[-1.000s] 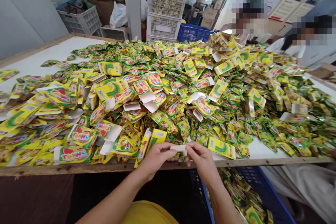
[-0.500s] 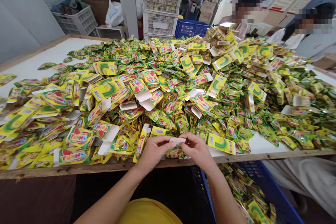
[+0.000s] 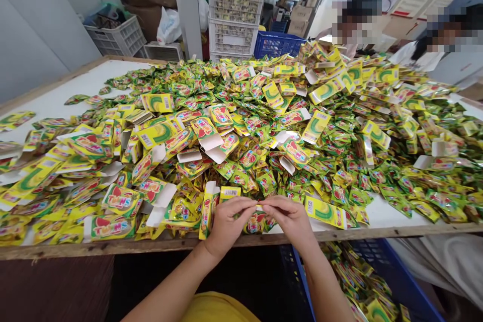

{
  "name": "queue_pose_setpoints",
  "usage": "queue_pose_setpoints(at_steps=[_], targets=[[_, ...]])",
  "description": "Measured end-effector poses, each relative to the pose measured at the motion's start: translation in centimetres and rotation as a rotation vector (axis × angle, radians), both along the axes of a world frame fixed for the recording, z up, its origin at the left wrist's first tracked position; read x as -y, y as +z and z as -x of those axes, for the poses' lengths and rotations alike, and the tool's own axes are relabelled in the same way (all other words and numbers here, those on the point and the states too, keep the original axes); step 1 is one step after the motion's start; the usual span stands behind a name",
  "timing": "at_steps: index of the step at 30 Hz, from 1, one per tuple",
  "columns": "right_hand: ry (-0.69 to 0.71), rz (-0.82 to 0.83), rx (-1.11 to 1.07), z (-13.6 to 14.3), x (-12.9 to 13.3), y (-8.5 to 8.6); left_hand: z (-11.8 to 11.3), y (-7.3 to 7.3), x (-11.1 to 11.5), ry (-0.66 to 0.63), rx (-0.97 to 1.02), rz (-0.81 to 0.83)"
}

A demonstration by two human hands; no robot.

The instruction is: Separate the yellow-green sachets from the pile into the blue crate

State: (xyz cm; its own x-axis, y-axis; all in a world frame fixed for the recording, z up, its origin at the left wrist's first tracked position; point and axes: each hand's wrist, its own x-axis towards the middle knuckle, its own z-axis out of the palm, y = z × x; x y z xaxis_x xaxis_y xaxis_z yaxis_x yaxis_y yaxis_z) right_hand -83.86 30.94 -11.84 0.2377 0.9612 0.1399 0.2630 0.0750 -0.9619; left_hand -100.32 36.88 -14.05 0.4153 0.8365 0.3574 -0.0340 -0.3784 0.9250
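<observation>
Both hands [image 3: 260, 211] closed in fingertip to fingertip, pinching a mostly hidden small box [image 3: 259, 208]

Small yellow-green carton [image 3: 258, 208], mostly hidden between fingertips, at table's near edge

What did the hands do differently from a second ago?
The white flap that showed between both hands is now hidden: the left hand and right hand have drawn their fingertips together over the small box. Both still hold it. The pile of packets on the table looks unchanged.
</observation>
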Motion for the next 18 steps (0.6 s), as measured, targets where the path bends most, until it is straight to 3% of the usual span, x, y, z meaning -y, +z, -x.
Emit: queue_pose_setpoints(at_steps=[4, 12, 15, 18], targets=[[-0.007, -0.137, 0.210, 0.1, 0.9, -0.4, 0.6, -0.6, 0.1, -0.080, 0.021, -0.186], [-0.159, -0.413, 0.549, 1.9, 4.0, -3.0, 1.6, -1.2, 0.9, -0.232, -0.017, -0.226], [-0.187, -0.387, 0.557, 1.7, 4.0, -3.3, 1.5, -1.2, 1.1, -0.266, -0.108, -0.238], [-0.312, -0.280, 0.334, 1.6, 3.2, -3.5, 0.9, 0.1, 1.2, -0.226, -0.135, -0.295]])
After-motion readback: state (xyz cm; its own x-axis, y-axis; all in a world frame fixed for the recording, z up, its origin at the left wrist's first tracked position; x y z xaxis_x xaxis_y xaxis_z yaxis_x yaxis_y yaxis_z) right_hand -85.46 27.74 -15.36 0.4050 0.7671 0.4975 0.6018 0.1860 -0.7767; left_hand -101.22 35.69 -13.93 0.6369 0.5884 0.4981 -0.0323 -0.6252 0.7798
